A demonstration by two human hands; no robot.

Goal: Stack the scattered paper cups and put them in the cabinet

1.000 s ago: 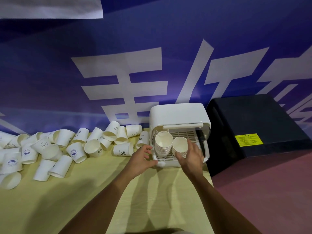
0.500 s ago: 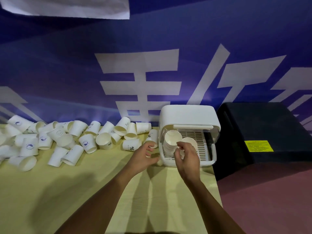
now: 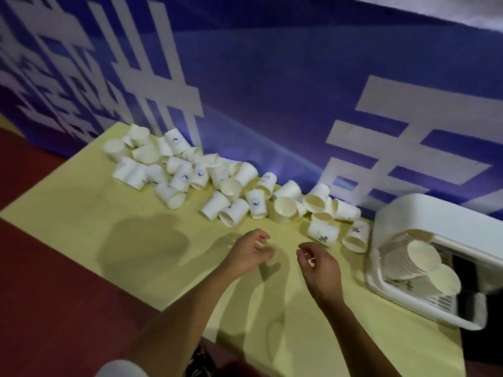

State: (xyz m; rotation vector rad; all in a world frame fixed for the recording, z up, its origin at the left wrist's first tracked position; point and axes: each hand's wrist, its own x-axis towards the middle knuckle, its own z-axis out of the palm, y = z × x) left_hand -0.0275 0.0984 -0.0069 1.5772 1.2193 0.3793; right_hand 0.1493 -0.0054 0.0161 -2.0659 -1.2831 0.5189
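Observation:
Several white paper cups (image 3: 231, 210) lie scattered on their sides along the back of the yellow table (image 3: 109, 235), some with blue logos, one with a percent sign (image 3: 322, 234). A small white cabinet (image 3: 435, 221) stands open at the right. Inside it rest two stacks of cups (image 3: 413, 259), tilted with their mouths toward me. My left hand (image 3: 249, 254) and my right hand (image 3: 318, 263) hover over the table in front of the scattered cups, fingers loosely curled, holding nothing.
A blue banner with large white characters (image 3: 272, 77) backs the table. Dark red floor (image 3: 40, 295) lies to the left and front. The cabinet's slotted tray (image 3: 446, 303) juts out toward the table's right edge.
Both hands have left the cabinet and moved left to the table in front of the cups. My right hand has let go of the cup stack. The view has swung left.

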